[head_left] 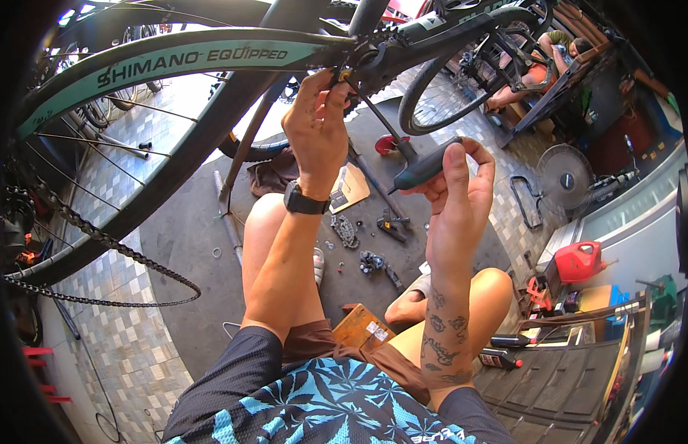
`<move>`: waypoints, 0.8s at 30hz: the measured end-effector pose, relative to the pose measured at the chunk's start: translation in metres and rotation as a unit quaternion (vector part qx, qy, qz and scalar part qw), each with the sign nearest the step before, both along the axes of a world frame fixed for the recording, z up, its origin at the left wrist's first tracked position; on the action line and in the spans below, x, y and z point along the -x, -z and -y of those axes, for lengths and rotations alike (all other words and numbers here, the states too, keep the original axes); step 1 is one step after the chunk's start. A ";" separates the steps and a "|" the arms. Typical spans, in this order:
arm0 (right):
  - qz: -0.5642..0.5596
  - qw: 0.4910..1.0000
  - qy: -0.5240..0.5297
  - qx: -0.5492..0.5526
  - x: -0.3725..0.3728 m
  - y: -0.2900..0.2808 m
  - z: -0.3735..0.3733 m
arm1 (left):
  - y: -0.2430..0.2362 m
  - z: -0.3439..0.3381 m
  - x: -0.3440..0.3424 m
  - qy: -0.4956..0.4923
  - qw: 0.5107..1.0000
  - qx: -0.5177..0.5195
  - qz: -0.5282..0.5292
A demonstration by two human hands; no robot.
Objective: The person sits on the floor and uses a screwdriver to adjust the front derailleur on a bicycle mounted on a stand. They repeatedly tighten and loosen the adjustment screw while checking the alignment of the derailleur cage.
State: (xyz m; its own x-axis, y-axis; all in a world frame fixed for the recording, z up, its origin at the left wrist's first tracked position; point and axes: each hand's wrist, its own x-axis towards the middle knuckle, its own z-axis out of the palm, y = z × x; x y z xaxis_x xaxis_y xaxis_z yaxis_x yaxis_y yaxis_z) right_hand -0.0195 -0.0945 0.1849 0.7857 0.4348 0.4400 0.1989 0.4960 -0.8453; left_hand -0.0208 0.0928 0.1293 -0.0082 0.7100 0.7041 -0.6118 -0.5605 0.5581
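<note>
A black and teal bicycle frame (188,61) hangs across the top of the view, its chain (129,255) drooping in a loop at the left. Beneath the crank area, my left hand (318,133) is raised with fingers pinched together beside a small yellowish part (344,76); what the fingertips hold is partly hidden. My right hand (462,185) grips the dark handle of a T-handle hex wrench (427,166) between thumb and fingers. Its long shaft slants up left, and the tip reaches the frame's underside by my left fingertips.
On the dark mat (284,333) between my legs lie a loose chain (345,231), a derailleur (372,261) and a black-and-orange tool (392,226). A fan (566,177) and a red jerrycan (579,261) stand at right. Another person (540,74) sits at the far right.
</note>
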 end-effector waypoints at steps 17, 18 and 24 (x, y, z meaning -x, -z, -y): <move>0.039 0.994 -0.049 0.089 -0.010 0.007 0.009 | 0.001 0.001 0.001 0.082 0.994 0.070 0.026; 0.033 0.995 -0.046 0.084 -0.010 0.007 0.009 | 0.001 0.002 0.001 0.092 0.993 0.070 0.029; 0.061 0.991 -0.045 0.114 -0.009 0.006 0.010 | 0.004 0.004 0.004 0.122 0.989 0.071 0.038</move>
